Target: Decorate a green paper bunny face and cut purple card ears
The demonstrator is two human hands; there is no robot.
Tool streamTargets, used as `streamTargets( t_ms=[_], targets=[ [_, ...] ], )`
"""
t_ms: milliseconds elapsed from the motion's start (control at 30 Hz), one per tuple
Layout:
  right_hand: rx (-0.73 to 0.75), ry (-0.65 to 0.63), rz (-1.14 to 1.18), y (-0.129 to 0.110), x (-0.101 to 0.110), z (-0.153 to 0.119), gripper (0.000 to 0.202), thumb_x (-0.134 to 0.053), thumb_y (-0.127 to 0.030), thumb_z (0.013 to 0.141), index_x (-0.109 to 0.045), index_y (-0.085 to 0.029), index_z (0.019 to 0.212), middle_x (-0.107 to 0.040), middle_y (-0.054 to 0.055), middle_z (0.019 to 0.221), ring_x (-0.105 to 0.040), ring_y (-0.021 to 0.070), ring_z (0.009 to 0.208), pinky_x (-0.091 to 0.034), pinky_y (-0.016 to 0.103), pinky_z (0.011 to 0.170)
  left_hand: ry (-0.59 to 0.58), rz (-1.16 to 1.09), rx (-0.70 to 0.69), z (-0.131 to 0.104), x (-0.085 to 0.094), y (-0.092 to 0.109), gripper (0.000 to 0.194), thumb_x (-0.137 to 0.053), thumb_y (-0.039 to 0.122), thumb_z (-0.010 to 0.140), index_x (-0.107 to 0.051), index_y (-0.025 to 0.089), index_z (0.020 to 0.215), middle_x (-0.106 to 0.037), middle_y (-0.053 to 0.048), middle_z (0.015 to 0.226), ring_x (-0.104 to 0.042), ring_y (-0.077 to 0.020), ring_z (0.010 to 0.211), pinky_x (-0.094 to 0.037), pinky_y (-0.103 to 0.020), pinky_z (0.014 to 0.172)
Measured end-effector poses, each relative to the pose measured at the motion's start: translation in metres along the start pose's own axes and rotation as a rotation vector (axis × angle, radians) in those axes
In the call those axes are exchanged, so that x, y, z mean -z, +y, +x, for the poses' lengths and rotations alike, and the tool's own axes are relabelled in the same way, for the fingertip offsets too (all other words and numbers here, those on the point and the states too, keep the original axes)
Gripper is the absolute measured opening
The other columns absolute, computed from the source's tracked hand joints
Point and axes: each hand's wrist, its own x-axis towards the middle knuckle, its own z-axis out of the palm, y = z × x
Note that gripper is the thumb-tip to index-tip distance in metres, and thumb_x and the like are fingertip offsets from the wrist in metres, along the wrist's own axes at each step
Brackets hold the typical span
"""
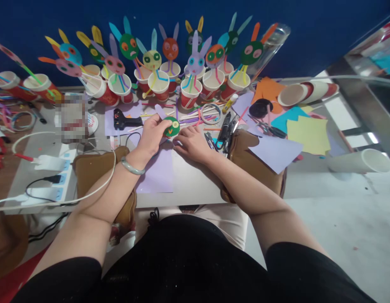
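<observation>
My left hand (152, 134) pinches a green paper rabbit face (171, 127) between thumb and fingers. The face is a round disc with a pale yellow eye and a small orange mouth; my thumb covers part of it. A purple paper ear (160, 111) sticks out above that hand; where it joins is hidden. Close by on the right, my right hand (192, 142) rests low over the table, its fingers bent and apart from the thumb. Nothing shows in it, and its fingertips lie beside the disc's edge. Beneath my left hand lies purple paper (157, 172).
Paper cups (190, 93) holding rabbit-face straws line the back. A black glue gun (127, 120) lies left of my hands, near a power strip (64, 179). Pens (225, 128), a glue stick (230, 103) and yellow paper (308, 134) are on the right. Brown cushions (94, 166) flank my forearms.
</observation>
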Motion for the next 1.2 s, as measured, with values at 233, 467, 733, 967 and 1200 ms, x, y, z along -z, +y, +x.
streamTargets(
  t_ms=[233,467,733,967,1200],
  targets=[
    [-0.02,-0.018,-0.086,-0.001,-0.004,0.006,0.02,-0.058,-0.026,0.102,-0.075,-0.015,0.102,-0.071,0.016,0.107,-0.052,0.032,0.102,-0.034,0.045,0.092,-0.018,0.014,0.042,-0.002,-0.003,-0.001,0.013,-0.073,0.019,0.065,-0.064,0.019,0.074,-0.063,0.004,0.065,-0.057,-0.0097,0.057,-0.046,-0.018,0.048],
    [-0.248,0.269,0.45,0.017,0.011,0.002,0.014,-0.064,-0.03,0.093,-0.066,-0.02,0.082,-0.068,0.008,0.087,-0.056,0.0238,0.085,-0.043,0.04,0.085,-0.099,0.05,-0.002,-0.002,0.001,-0.007,0.025,-0.081,0.026,0.061,-0.066,0.019,0.08,-0.065,0.003,0.067,-0.06,-0.0122,0.059,-0.048,-0.023,0.049],
    [-0.53,0.351,1.427,0.021,0.037,-0.002,0.052,-0.085,-0.068,0.07,-0.055,-0.026,0.08,-0.065,-0.001,0.084,-0.059,0.0166,0.075,-0.054,0.031,0.071,-0.28,0.094,-0.132,-0.012,-0.003,-0.006,0.037,-0.093,0.032,0.064,-0.069,0.019,0.088,-0.073,0.0,0.084,-0.067,-0.0139,0.079,-0.056,-0.028,0.077],
    [-0.465,0.237,1.59,0.006,0.038,-0.004,0.049,-0.09,-0.065,0.07,-0.073,-0.024,0.092,-0.074,0.003,0.091,-0.07,0.0208,0.084,-0.062,0.036,0.077,-0.384,-0.007,-0.012,-0.019,-0.005,-0.011,0.042,-0.096,0.049,0.067,-0.072,0.017,0.083,-0.072,0.0,0.078,-0.065,-0.0123,0.069,-0.055,-0.027,0.07],
    [-0.419,0.232,1.543,-0.001,0.035,-0.003,0.055,-0.09,-0.071,0.067,-0.061,-0.025,0.077,-0.07,0.002,0.082,-0.071,0.0216,0.083,-0.061,0.035,0.071,-0.396,-0.027,-0.008,-0.019,-0.007,-0.018,0.041,-0.098,0.048,0.064,-0.073,0.017,0.078,-0.071,0.0,0.076,-0.065,-0.0124,0.072,-0.056,-0.028,0.073]
  ],
)
